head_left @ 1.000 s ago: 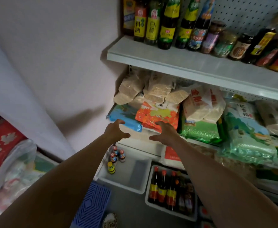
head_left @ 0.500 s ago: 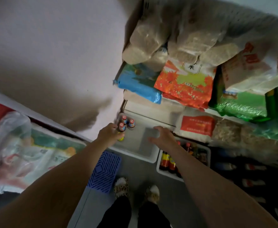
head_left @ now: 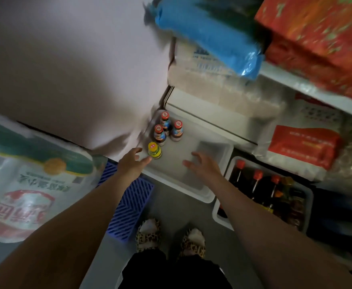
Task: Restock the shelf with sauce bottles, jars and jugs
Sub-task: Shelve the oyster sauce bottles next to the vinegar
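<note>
Both bare arms reach down toward a shallow white plastic tray (head_left: pixel 194 191) on the grey floor; the left hand (head_left: pixel 131 161) hovers at the tray's left rim, fingers loosely extended and grasping nothing, its fingertips just beside a small yellow-capped sauce bottle (head_left: pixel 154 150); the right hand (head_left: pixel 202 166) is spread above the tray's bare middle, fingers splayed, likewise holding nothing. Behind the yellow-capped bottle, three small dark sauce bottles with red caps (head_left: pixel 167 127) stand upright in a tight cluster in the tray's far left corner. To the right, touching the first tray, a second white tray (head_left: pixel 221 217) holds tall dark bottles with red caps (head_left: pixel 256 184). A blue slatted plastic crate (head_left: pixel 129 207) lies left of the person's feet in leopard-print slippers (head_left: pixel 149 234). On the white shelf (head_left: pixel 308 88) above lie a blue plastic bag (head_left: pixel 210 36) and a red-orange printed bag (head_left: pixel 321 38), both blurred.
</note>
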The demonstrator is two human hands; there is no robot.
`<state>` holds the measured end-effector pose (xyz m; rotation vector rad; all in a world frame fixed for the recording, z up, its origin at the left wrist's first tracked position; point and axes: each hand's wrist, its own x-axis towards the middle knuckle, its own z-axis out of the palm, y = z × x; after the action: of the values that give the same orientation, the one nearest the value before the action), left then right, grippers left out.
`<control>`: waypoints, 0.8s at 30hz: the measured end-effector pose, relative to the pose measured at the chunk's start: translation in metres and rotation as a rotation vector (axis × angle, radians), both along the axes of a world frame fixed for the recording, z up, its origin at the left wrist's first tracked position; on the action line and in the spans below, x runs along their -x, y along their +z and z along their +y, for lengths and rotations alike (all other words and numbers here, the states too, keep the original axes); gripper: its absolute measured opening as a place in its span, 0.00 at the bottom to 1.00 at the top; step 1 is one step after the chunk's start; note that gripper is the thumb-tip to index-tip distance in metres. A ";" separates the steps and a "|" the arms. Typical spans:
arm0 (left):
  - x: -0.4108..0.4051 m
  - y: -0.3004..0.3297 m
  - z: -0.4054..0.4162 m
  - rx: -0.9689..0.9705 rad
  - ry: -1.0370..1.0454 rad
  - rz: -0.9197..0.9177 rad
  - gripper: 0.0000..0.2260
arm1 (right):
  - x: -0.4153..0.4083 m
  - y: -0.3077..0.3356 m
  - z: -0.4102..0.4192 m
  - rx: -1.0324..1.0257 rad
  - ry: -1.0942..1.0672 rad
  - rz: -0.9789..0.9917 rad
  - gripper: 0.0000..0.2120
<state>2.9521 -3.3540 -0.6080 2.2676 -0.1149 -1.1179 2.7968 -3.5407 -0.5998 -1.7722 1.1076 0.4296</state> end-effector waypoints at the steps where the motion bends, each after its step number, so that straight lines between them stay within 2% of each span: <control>1: -0.004 -0.023 -0.002 0.026 0.022 0.005 0.28 | -0.004 -0.024 -0.002 -0.017 -0.031 -0.030 0.30; 6: -0.023 -0.138 -0.005 0.191 0.053 0.043 0.31 | -0.034 -0.139 -0.020 -0.023 -0.153 -0.195 0.32; 10: -0.041 -0.206 -0.004 0.427 -0.077 0.096 0.38 | -0.062 -0.220 -0.045 0.057 -0.162 -0.329 0.33; 14: -0.047 -0.230 -0.007 0.505 -0.197 0.067 0.37 | -0.080 -0.268 -0.063 0.066 -0.136 -0.425 0.38; 18: -0.047 -0.249 -0.010 0.569 -0.155 0.095 0.37 | -0.088 -0.285 -0.068 0.022 -0.118 -0.533 0.39; 21: -0.045 -0.260 -0.009 0.550 -0.123 0.006 0.37 | -0.094 -0.297 -0.069 -0.003 -0.112 -0.611 0.36; 24: -0.041 -0.263 -0.016 0.522 -0.100 -0.091 0.30 | -0.099 -0.308 -0.072 -0.010 -0.124 -0.647 0.36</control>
<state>2.9926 -3.3696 -0.8710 1.8552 -0.5014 -0.9031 2.8961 -3.6126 -0.9081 -1.6451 0.7374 -0.2107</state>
